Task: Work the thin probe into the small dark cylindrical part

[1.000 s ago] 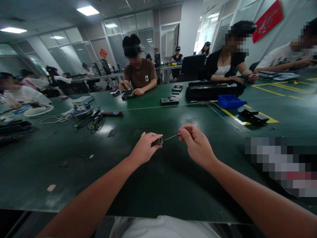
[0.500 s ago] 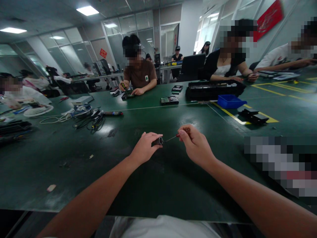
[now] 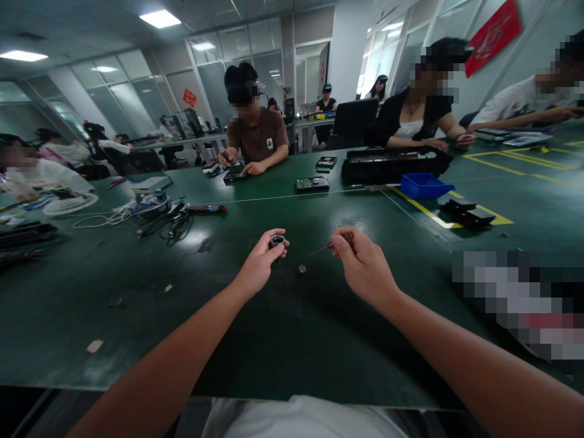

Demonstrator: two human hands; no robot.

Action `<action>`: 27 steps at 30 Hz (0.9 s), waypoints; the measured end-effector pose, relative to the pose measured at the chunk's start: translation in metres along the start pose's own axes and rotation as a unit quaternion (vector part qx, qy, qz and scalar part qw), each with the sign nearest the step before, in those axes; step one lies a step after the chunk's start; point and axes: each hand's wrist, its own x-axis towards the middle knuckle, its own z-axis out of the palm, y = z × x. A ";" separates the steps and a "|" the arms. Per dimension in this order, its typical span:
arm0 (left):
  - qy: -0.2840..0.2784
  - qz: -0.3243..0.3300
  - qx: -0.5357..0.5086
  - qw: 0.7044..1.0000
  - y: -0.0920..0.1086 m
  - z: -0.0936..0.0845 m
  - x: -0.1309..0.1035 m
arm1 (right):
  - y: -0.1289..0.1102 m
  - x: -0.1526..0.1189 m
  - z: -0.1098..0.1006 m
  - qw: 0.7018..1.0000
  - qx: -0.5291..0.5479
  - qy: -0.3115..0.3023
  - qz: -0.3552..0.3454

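My left hand (image 3: 260,261) is closed round a small dark cylinder (image 3: 277,241), whose open, metal-rimmed end faces up towards me. In my right hand (image 3: 362,258) is a screwdriver (image 3: 329,246) with a reddish handle, its thin shaft pointing left and slightly down. The handle is mostly hidden by my fingers. Between the hands, a small round grey part (image 3: 302,269) sits on the green tabletop (image 3: 274,353) or just above it; I cannot tell which. The screwdriver's tip is apart from both the cylinder and this part.
Cables (image 3: 171,219) lie at the left, beside a dark rod-like item (image 3: 206,208). Hard drives (image 3: 312,184), a long black casing (image 3: 395,165), a blue bin (image 3: 424,186) and a black bracket (image 3: 466,213) are farther off. A person (image 3: 258,137) works across the table.
The cylinder has turned from facing right to facing up, and my left hand has moved slightly left. The screwdriver has come away from it. The small round part now shows between my hands.
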 end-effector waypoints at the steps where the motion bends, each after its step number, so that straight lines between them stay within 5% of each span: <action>1: -0.006 -0.011 0.000 1.000 0.003 0.000 -0.001 | 0.000 0.000 0.000 1.000 0.002 0.000 0.001; 8: -0.098 -0.013 0.296 0.950 0.026 0.004 -0.008 | 0.001 0.002 0.001 1.000 0.011 0.004 0.005; 19: -0.197 0.013 0.516 0.833 0.014 0.018 0.001 | 0.000 0.001 0.001 1.000 0.009 0.002 0.005; 27: -0.201 0.033 0.498 0.843 0.003 0.015 0.009 | -0.003 0.001 -0.001 1.000 0.011 -0.011 0.007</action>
